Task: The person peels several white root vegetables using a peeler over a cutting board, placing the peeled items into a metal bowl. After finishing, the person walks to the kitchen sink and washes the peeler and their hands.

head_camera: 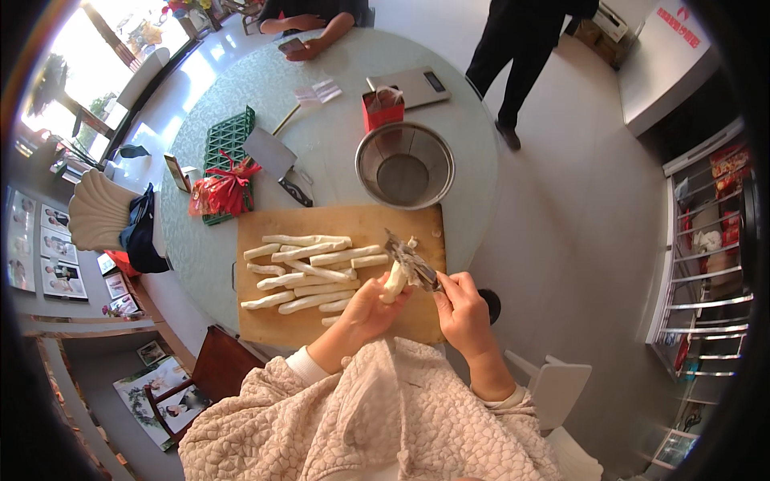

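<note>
In my left hand [376,309] is a pale peeled root piece [394,281], its far end pointing away from me. My right hand [464,309] grips a metal peeler [425,272], whose head lies against or just over the root. Bits of peel cling to the tool. Beneath both hands is a wooden cutting board [415,327]. Several peeled white roots [319,249] lie in a loose pile on the board's left and middle, most of them roughly crosswise. A few small scraps sit near the board's right side.
Beyond the board stand a metal strainer bowl [404,174], a red box [382,111] and a kitchen scale [415,87]. A cleaver [277,162] lies by a green plastic basket [228,138] with a red bag [224,189]. One person sits across with a phone [292,46]; another stands at right.
</note>
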A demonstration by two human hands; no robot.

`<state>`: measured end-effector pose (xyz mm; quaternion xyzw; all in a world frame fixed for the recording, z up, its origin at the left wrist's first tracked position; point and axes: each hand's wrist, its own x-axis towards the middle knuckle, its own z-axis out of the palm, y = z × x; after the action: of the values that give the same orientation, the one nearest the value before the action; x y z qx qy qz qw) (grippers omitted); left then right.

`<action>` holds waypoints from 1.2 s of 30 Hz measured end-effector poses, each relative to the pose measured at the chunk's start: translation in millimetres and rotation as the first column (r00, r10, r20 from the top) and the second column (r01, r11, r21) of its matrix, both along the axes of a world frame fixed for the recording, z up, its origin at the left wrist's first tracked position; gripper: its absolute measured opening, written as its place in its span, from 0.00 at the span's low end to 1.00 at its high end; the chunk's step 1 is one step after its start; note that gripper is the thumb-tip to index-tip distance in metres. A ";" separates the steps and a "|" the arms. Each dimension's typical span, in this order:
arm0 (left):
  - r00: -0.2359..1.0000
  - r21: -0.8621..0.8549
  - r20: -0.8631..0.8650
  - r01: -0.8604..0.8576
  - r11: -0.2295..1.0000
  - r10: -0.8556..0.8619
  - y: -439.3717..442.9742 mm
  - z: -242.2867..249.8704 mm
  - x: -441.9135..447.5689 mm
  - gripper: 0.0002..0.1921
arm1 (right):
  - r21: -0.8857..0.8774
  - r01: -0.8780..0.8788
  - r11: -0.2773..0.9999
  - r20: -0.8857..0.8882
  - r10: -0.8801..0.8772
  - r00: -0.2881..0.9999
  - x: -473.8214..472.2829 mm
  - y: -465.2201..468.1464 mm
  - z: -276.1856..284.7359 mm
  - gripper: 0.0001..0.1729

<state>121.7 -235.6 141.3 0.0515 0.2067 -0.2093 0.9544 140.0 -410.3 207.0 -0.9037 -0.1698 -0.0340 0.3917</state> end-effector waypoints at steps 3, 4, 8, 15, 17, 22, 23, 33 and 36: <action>0.999 -0.056 0.032 -0.012 0.998 0.013 5.2 -12.7 -3.7 0.20 | -0.094 0.060 0.994 -0.042 -0.064 0.997 5.3 -11.5 -15.6 0.13; 0.999 -0.059 0.036 -0.015 0.998 0.017 5.3 -11.7 -3.4 0.19 | -0.069 0.070 0.995 -0.051 -0.074 0.996 4.0 -13.8 -19.3 0.13; 1.000 -0.030 0.004 -0.022 0.999 0.023 1.9 -15.3 1.8 0.16 | 0.056 0.053 0.997 -0.064 -0.049 0.997 -2.8 -2.8 -1.7 0.13; 0.987 -0.017 0.162 0.002 1.000 0.001 9.5 -10.7 -3.3 0.23 | -0.115 0.048 0.992 -0.072 -0.056 0.996 7.3 -19.3 -16.4 0.13; 0.989 0.058 0.143 -0.032 0.998 0.023 13.6 -8.4 -1.9 0.24 | -0.075 0.075 0.994 -0.122 -0.084 0.989 7.0 -32.4 -21.7 0.13; 0.920 -0.124 0.389 0.012 0.992 0.037 19.0 -4.3 -2.5 0.25 | 0.063 0.168 0.984 -0.186 -0.154 0.970 -1.5 -38.3 -15.9 0.13; 0.928 -0.120 0.372 0.013 0.993 0.033 18.5 -2.9 -4.6 0.24 | 0.071 0.176 0.982 -0.197 -0.160 0.967 -3.6 -40.4 -17.6 0.13; 0.977 0.260 0.214 -0.033 0.965 -0.024 28.2 -22.0 -25.7 0.15 | 0.135 0.182 0.974 -0.268 -0.140 0.953 -8.6 -55.7 -23.5 0.13; 0.991 0.401 0.130 -0.089 0.912 0.039 33.6 -58.4 -45.2 0.11 | 0.098 0.149 0.984 -0.297 -0.114 0.948 -7.1 -63.0 -33.8 0.13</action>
<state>76.5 -202.0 82.8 0.2541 0.1901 -0.1270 0.9397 132.9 -473.2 173.2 -0.8832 -0.0477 0.0627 0.4623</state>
